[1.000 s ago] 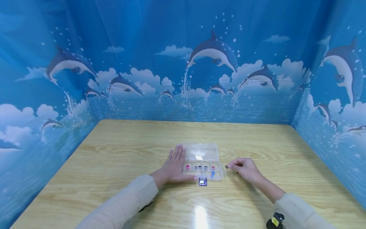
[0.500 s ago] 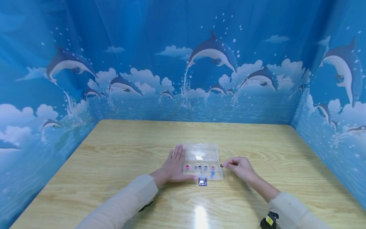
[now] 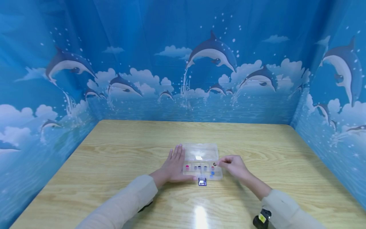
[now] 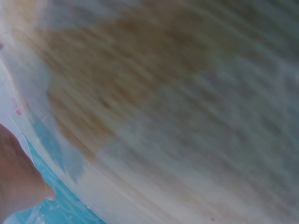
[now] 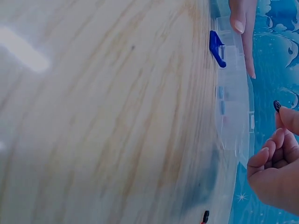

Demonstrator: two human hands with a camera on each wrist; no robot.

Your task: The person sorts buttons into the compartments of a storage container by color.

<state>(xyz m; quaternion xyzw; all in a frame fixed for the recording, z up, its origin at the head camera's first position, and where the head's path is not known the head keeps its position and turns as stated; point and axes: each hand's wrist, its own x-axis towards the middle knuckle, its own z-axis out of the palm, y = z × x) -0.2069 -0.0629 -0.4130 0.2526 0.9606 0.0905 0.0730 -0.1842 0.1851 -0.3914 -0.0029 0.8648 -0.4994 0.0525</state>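
Stretching across the lower half of the head view, the wooden surface [image 3: 120, 159] is walled on three sides by a blue backdrop [image 3: 143, 63] printed with dolphins and clouds. Near its middle sits a clear plastic box [image 3: 201, 152] with its lid laid back and a row of small compartments holding red, dark and blue bits; a blue latch [image 3: 202, 182] sticks out from its near edge, and it shows again in the right wrist view [image 5: 216, 48].

The left hand [image 3: 173, 167] lies flat and released on the surface, fingers straight, pressed against the left side of the box. The left wrist view is blurred and shows little beyond wood grain and the edge of that hand.

The right hand [image 3: 233, 166] is at the right end of the box, fingers curled, pinching a small dark bead [image 3: 214, 164] between thumb and forefinger just over the rightmost compartment. In the right wrist view the bead [image 5: 277, 105] sits at the fingertips, close to the box rim. Another small dark piece [image 5: 205, 216] lies on the surface near the bottom of that view.
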